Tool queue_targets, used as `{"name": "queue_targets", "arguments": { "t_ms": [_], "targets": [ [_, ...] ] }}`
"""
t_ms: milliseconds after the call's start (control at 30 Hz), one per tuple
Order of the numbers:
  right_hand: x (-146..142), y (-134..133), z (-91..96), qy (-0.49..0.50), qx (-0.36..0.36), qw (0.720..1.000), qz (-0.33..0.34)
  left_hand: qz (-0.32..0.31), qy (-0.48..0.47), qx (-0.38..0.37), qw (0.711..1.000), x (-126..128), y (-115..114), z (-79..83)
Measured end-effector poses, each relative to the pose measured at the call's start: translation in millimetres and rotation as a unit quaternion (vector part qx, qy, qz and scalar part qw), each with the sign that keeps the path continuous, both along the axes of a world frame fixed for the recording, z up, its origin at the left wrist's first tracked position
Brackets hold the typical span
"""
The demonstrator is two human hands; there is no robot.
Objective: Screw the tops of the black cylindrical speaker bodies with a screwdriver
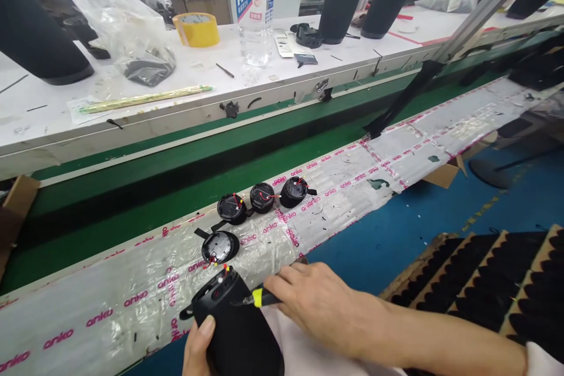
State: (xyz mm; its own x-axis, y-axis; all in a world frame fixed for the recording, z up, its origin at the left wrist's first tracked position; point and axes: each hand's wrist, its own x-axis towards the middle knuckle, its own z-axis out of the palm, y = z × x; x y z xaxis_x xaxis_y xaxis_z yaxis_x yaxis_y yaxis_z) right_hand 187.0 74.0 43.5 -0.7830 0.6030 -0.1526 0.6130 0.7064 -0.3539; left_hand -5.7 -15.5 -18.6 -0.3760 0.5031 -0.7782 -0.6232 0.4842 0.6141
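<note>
In the head view, a black fabric-covered cylindrical speaker (pixel 247 323) is tilted in front of me, its open end facing up and away with small coloured wire connectors showing. My left hand (pixel 199 345) grips it low on the left, thumb against the side. A hand tool (pixel 259 298) with a dark handle, a yellow-green band and a metal tip is in my right hand (pixel 315 299), the tip touching or close to the speaker near its rim; its exact kind is unclear. Just beyond, several round black end caps (pixel 220 245) with red wires lie on the wrapped bench.
The narrow bench (pixel 106 299) is covered in plastic film printed in pink. Behind it runs a green conveyor (pixel 273 153). A white shelf (pixel 185 85) holds a bottle (pixel 256 12), yellow tape (pixel 196 29) and a plastic bag (pixel 127 29). Racked black cylinders (pixel 484 288) stand at right.
</note>
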Motion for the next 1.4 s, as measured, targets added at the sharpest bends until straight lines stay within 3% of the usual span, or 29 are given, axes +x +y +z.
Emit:
{"name": "queue_targets", "arguments": {
  "t_ms": [100, 233, 367, 567, 800, 1067, 1200, 1300, 1400],
  "targets": [
    [-0.6, 12.8, -1.2, -0.005, 0.033, 0.999, 0.033, 0.004, -0.053, 0.028, 0.998, 0.7, 4.6, 1.1],
    [-1.5, 25.0, -1.5, -0.015, 0.090, 0.993, 0.078, -0.062, 0.029, 0.062, 0.996, 1.9, 8.9, 0.7],
    [-0.2, 30.1, -2.5, -0.015, 0.135, 0.984, 0.118, -0.101, 0.063, 0.045, 0.992, 1.2, 10.6, 3.7],
    [1.2, 31.4, 1.2, -0.029, 0.154, 0.978, 0.139, -0.133, 0.117, 0.027, 0.984, -0.6, 9.5, 5.2],
    [-0.4, 27.0, 6.8, -0.048, 0.153, 0.978, 0.135, -0.111, 0.187, 0.013, 0.976, 2.0, 7.3, -3.2],
    [1.2, 20.0, 5.7, -0.051, 0.207, 0.963, 0.164, -0.196, 0.363, -0.034, 0.910, 2.9, 8.0, 7.3],
    [-3.7, 16.4, 1.1, -0.065, 0.158, 0.974, 0.152, -0.196, 0.402, -0.091, 0.890, 4.2, 8.3, 8.0],
    [-5.8, 16.7, -0.6, -0.046, 0.091, 0.986, 0.133, -0.152, 0.372, -0.073, 0.913, 2.5, 6.3, 1.3],
    [-4.3, 20.1, 0.6, 0.013, 0.048, 0.997, 0.058, -0.074, 0.194, 0.004, 0.978, -3.8, 1.0, -11.1]
  ]
}}
